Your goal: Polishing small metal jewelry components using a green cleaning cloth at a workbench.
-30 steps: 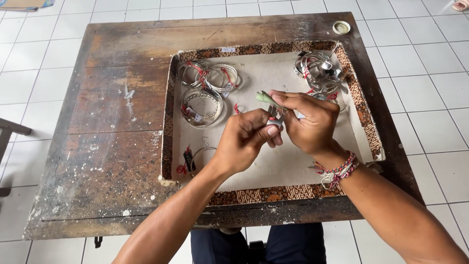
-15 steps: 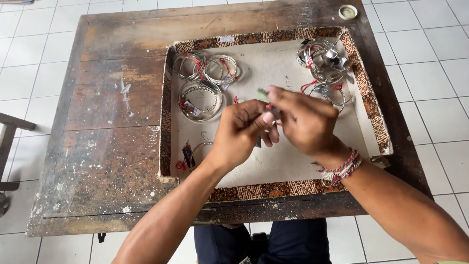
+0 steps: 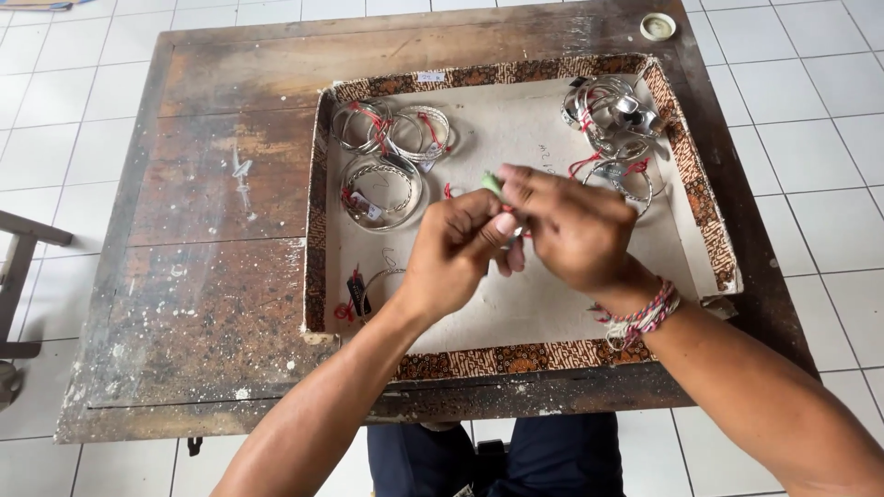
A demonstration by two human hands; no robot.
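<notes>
My left hand (image 3: 460, 248) and my right hand (image 3: 571, 230) meet over the middle of a shallow tray (image 3: 516, 359) with a patterned brown rim and a pale bottom. Together they pinch a small item with a green end (image 3: 492, 183) and a bit of red thread; most of it is hidden by my fingers. A woven red and white bracelet (image 3: 640, 317) is on my right wrist. Silver bangles with red ties (image 3: 387, 152) lie in the tray's far left corner. More silver bangles (image 3: 615, 120) are heaped in its far right corner.
The tray rests on a worn dark wooden table (image 3: 184, 276) over a white tiled floor. A single bangle with a dark tag (image 3: 364, 290) lies near the tray's left wall. A small round lid (image 3: 657, 26) sits at the table's far right corner. A chair edge (image 3: 23, 267) shows at left.
Both hands stay joined over the tray and have shifted slightly. The green end has gone from sticking out at the left to peeking above my fingers.
</notes>
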